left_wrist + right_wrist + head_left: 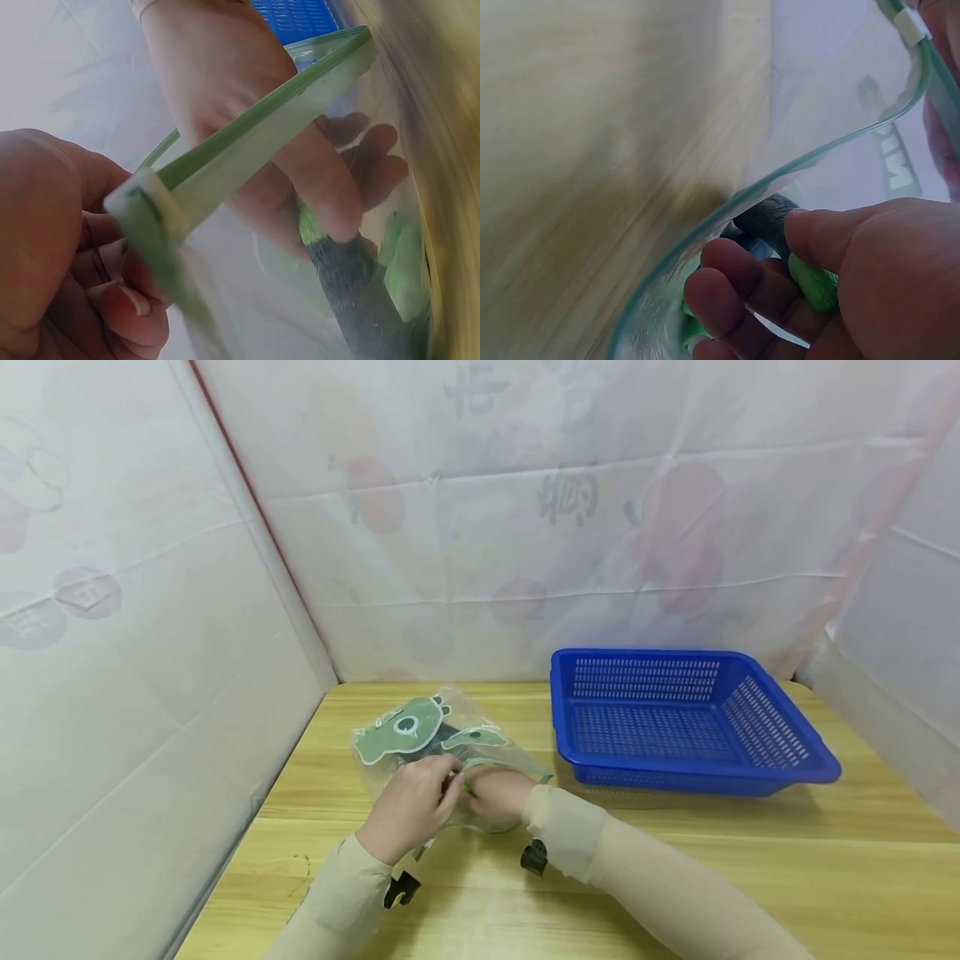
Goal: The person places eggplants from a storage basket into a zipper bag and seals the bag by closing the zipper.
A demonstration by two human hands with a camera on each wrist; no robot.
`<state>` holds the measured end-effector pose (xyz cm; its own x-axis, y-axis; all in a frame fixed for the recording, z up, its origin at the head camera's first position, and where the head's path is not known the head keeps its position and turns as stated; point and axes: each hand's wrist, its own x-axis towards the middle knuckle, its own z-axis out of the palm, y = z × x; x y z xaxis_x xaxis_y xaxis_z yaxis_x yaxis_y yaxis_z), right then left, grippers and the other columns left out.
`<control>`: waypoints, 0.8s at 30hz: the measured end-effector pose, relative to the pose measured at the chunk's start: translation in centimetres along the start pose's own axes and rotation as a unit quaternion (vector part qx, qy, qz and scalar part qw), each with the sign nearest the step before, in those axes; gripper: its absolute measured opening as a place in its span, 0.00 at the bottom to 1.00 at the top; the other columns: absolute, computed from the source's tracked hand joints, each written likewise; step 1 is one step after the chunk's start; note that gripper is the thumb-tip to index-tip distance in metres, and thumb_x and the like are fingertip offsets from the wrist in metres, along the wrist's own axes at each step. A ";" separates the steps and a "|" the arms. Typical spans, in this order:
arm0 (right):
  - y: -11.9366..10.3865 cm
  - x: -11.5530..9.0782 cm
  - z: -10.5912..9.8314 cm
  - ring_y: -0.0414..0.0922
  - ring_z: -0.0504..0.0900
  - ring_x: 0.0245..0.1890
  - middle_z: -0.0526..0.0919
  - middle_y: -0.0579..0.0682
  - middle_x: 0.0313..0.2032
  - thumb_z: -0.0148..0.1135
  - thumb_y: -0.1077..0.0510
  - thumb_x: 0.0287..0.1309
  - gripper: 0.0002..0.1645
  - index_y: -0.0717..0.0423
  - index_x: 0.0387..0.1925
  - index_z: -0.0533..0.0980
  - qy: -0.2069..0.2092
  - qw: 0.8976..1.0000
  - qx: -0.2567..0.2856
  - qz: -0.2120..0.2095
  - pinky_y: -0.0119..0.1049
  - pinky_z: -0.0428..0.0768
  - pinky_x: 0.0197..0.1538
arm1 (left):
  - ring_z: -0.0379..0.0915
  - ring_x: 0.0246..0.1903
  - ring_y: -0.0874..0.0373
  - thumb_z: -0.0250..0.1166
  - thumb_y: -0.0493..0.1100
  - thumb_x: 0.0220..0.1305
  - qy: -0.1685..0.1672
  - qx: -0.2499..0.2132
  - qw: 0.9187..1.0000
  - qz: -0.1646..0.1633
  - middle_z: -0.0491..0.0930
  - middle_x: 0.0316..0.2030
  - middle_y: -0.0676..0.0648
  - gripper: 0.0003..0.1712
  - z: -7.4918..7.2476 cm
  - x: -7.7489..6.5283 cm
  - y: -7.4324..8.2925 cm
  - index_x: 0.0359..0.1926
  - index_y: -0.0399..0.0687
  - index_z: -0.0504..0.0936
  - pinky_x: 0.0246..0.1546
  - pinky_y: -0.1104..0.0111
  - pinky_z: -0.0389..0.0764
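Observation:
A clear zip bag with green bear prints and a green zip rim lies on the table, its mouth toward me. My left hand grips the rim by the white slider, fingers curled. Inside the open mouth is my right hand, seen through the plastic in the left wrist view. Its thumb and fingers pinch the bright green end of a dark, rough, stick-like thing. Deeper in the bag lies another green piece, partly hidden behind the dark thing.
A blue plastic basket with slotted walls stands on the right of the wooden table. White printed cloth hangs behind the table and on both sides. Black buckles hang at both wrists.

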<state>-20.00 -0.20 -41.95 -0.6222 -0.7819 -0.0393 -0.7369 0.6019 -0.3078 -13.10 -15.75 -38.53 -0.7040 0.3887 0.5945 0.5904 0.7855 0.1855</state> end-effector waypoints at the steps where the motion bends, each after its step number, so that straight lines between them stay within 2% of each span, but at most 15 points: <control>1: 0.0 0.1 0.0 0.37 0.77 0.37 0.79 0.43 0.37 0.45 0.46 0.66 0.15 0.45 0.46 0.75 -0.004 1.000 0.003 -0.001 0.34 0.75 0.42 | 0.65 0.21 0.68 0.59 0.40 0.59 0.000 0.001 1.000 0.000 0.73 0.24 0.57 0.03 0.0 0.0 0.0 0.33 0.48 0.79 0.21 0.75 0.68; 5: -0.1 0.7 0.0 0.34 0.76 0.31 0.80 0.41 0.33 0.45 0.48 0.66 0.15 0.46 0.43 0.77 -0.016 1.000 0.008 -0.003 0.31 0.75 0.38 | 0.67 0.22 0.68 0.58 0.40 0.60 -0.001 0.000 1.000 0.001 0.75 0.25 0.56 0.04 -0.2 0.0 0.1 0.33 0.47 0.79 0.22 0.75 0.70; 9: -0.1 1.2 0.1 0.34 0.77 0.30 0.81 0.42 0.33 0.43 0.49 0.67 0.18 0.47 0.43 0.79 -0.024 1.000 -0.001 0.006 0.30 0.75 0.38 | 0.67 0.22 0.68 0.59 0.40 0.59 -0.002 -0.001 1.000 0.002 0.75 0.25 0.56 0.03 -0.1 0.0 0.1 0.33 0.47 0.79 0.22 0.75 0.70; 14: -0.1 1.8 0.5 0.37 0.78 0.34 0.81 0.44 0.36 0.41 0.46 0.67 0.20 0.48 0.42 0.79 -0.046 0.997 -0.005 0.055 0.33 0.75 0.41 | 0.68 0.22 0.68 0.59 0.40 0.59 -0.002 -0.005 1.000 0.001 0.75 0.25 0.57 0.03 0.0 0.0 0.1 0.33 0.47 0.79 0.22 0.75 0.70; 18: 0.1 2.3 0.9 0.37 0.76 0.33 0.80 0.43 0.34 0.41 0.46 0.67 0.19 0.45 0.40 0.79 -0.072 0.993 0.007 0.093 0.33 0.74 0.39 | 0.70 0.24 0.67 0.60 0.39 0.58 0.001 -0.007 1.000 0.003 0.76 0.25 0.56 0.03 0.0 0.0 0.1 0.33 0.47 0.79 0.24 0.74 0.72; 20: 0.2 2.5 1.1 0.38 0.76 0.34 0.80 0.43 0.36 0.40 0.47 0.68 0.19 0.45 0.42 0.78 -0.084 0.991 0.013 0.108 0.33 0.74 0.39 | 0.71 0.24 0.66 0.59 0.39 0.58 0.003 -0.007 1.000 0.004 0.77 0.26 0.55 0.03 0.0 0.0 0.1 0.33 0.47 0.79 0.24 0.73 0.73; 24: 0.3 3.0 1.3 0.42 0.76 0.44 0.77 0.46 0.48 0.38 0.46 0.68 0.21 0.48 0.49 0.76 -0.102 0.984 0.028 0.140 0.36 0.73 0.45 | 0.71 0.24 0.66 0.58 0.40 0.58 0.002 -0.006 1.000 0.005 0.77 0.26 0.54 0.05 0.0 0.0 0.1 0.34 0.46 0.79 0.25 0.73 0.73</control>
<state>-21.76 -2.53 -43.39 -0.7292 -0.6058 -0.3182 -0.5244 0.7935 -0.3089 -13.03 -15.63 -38.48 -0.6964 0.3944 0.5996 0.6019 0.7759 0.1888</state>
